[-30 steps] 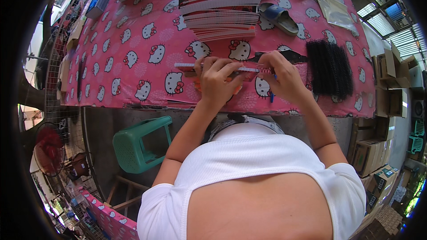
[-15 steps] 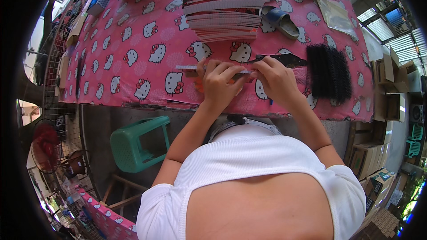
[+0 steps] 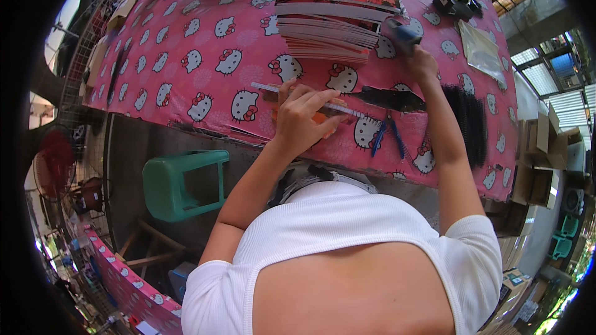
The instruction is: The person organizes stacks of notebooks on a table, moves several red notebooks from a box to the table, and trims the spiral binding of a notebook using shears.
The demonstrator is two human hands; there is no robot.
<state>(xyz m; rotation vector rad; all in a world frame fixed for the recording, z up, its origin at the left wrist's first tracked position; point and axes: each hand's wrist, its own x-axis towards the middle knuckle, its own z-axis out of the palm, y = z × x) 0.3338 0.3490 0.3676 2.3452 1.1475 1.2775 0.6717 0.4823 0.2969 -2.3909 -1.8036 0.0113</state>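
My left hand [image 3: 304, 118] holds a thin orange booklet [image 3: 316, 118] against the table, with its fingers laid over the booklet's white spiral spine [image 3: 267, 89]. My right hand [image 3: 423, 63] is stretched away to the far right. Its fingers are closed on a blue-grey object [image 3: 402, 33] that lies beside a tall stack of booklets [image 3: 335, 18]. Blue-handled pliers [image 3: 388, 138] lie loose on the pink cat-patterned cloth [image 3: 186, 62], between my two arms.
A flat black strip [image 3: 388, 98] and a heap of black binding coils [image 3: 469, 124] lie right of the booklet. A clear plastic bag [image 3: 481, 53] and a black tool [image 3: 456, 0] sit farther back. A green plastic stool [image 3: 183, 183] stands under the table's near edge.
My right hand has left the booklet's spine and reached up to the blue-grey object by the stack. The pliers now lie on the cloth. My left hand stays on the booklet.
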